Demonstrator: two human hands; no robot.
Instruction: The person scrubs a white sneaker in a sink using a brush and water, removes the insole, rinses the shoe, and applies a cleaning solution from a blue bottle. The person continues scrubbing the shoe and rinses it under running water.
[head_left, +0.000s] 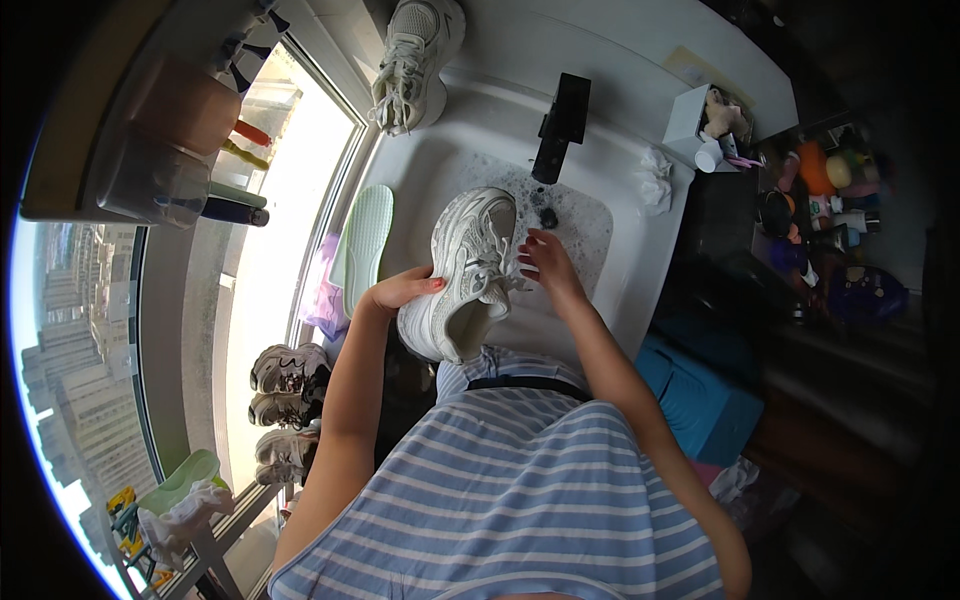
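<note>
A white lace-up sneaker (466, 262) is held over the sink, its toe towards the faucet and its opening towards my body. My left hand (409, 291) grips it from the left, thumb on its side. Just right of the loosened laces is my right hand (547, 262), fingers apart and slightly curled; whether a fingertip touches a lace end cannot be told. Suds and water lie in the white sink basin (630, 232). A similar white sneaker (414, 67) rests at the sink's back left corner. Pale green insoles (367, 236) lean at the left rim.
The black faucet (561, 124) overhangs the basin. Crumpled white tissue (655, 180) lies on the right rim, near a white box (686, 124) of small items. A blue plastic container (697, 397) stands right of my body. Several shoes (289, 412) line the window sill at left, beside a purple plastic bag (324, 289).
</note>
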